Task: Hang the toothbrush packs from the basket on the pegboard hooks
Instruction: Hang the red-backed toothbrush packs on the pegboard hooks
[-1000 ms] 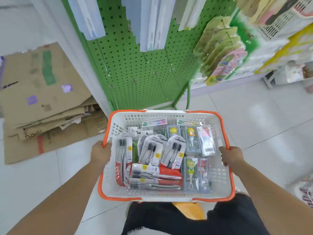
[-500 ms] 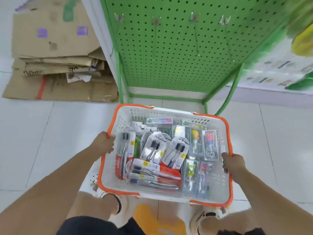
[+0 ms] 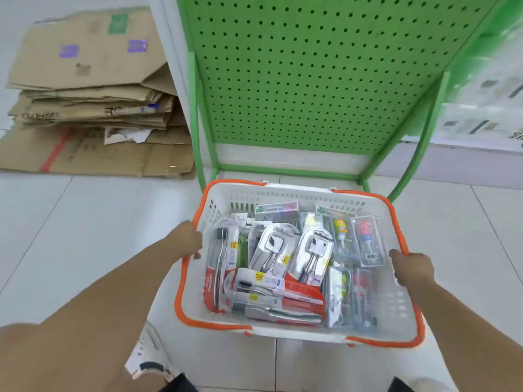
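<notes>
A white basket (image 3: 396,312) with an orange rim hangs low above the tiled floor, in front of the green pegboard (image 3: 311,80). My left hand (image 3: 185,240) grips its left rim and my right hand (image 3: 411,268) grips its right rim. Several toothbrush packs (image 3: 283,267) lie loose inside: red-backed ones at the left and front, clear blister packs in the middle, children's packs (image 3: 365,241) at the right. No hooks show on this lower part of the pegboard.
Flattened cardboard boxes (image 3: 85,94) are stacked on the floor at the left, against a white post. The pegboard stands on a green frame (image 3: 285,172) just beyond the basket. My shoe (image 3: 150,355) is below the basket. A low white shelf base (image 3: 467,159) runs at right.
The basket has come down toward the floor and nearer the pegboard's foot. The view has tilted down, so the hooks and hanging packs above have left the frame. Both hands keep their grip.
</notes>
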